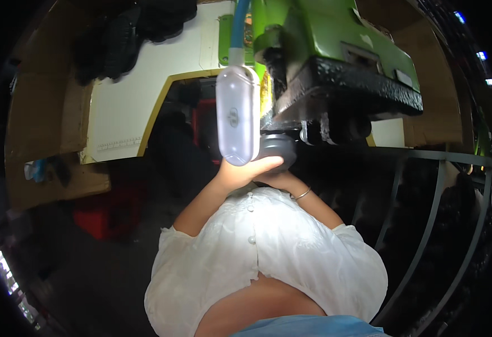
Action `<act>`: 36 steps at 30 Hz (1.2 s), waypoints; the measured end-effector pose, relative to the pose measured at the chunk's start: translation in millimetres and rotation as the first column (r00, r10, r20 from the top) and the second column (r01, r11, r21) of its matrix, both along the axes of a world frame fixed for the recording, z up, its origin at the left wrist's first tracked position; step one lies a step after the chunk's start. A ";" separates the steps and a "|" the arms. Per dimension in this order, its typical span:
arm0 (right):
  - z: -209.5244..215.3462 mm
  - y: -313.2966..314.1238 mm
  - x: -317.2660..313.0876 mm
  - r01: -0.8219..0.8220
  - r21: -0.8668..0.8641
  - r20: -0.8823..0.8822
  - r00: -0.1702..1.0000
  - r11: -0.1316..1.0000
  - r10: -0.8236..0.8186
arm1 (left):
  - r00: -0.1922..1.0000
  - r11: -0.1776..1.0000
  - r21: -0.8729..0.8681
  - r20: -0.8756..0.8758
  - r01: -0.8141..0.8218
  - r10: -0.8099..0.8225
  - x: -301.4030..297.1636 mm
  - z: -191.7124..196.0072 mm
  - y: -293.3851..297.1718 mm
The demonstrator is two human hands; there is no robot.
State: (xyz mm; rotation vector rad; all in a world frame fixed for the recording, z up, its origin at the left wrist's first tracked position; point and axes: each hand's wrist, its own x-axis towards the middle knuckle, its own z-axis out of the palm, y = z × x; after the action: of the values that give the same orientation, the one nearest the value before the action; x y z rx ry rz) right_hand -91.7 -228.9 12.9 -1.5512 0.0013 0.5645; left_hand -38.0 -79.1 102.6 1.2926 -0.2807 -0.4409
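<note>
A green machine (336, 50) with a black textured base (358, 90) stands ahead of me. Just under its base sits a dark grey rounded part (279, 147). My left hand (246, 171) is raised to it, fingers curled against its lower left side. My right hand (277, 181), a thin bracelet on its wrist, lies under the same part and is mostly hidden behind the left hand. A white oblong device (238, 115) on a blue strap (239, 25) hangs close to the camera and covers part of the left hand. My white buttoned blouse (268, 253) fills the lower middle.
A white worktop with a yellow edge (128, 106) lies to the left, with black fabric pieces (128, 33) at its far end. Cardboard (44, 112) and a red crate (108, 216) are at the left. A grey metal frame (437, 191) curves down the right side.
</note>
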 end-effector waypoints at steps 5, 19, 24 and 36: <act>-22.5 10.6 -9.6 0.115 0.199 -0.013 0.993 0.973 -0.115 | 0.993 0.988 0.102 0.033 0.114 -0.118 13.7 9.8 -27.5; 75.2 -119.6 -1.6 0.372 0.446 0.084 0.888 0.814 -0.451 | 0.997 0.982 0.185 0.063 -0.045 0.034 8.8 1.7 -8.7; 87.0 -96.9 15.0 0.406 0.546 0.170 0.803 0.733 -0.572 | 1.000 0.990 0.138 0.012 -0.020 0.018 13.2 -0.4 11.6; 119.2 -33.8 48.5 0.255 -0.027 0.512 0.834 0.967 -0.206 | 0.989 0.934 0.331 0.019 0.131 -0.145 2.9 -72.4 55.3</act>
State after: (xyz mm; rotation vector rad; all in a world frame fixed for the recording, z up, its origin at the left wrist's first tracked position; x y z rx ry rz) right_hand -43.2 -262.7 132.1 -1.7239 -0.1866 -0.0500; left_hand -35.1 -23.8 30.2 1.6179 -0.3456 -0.5989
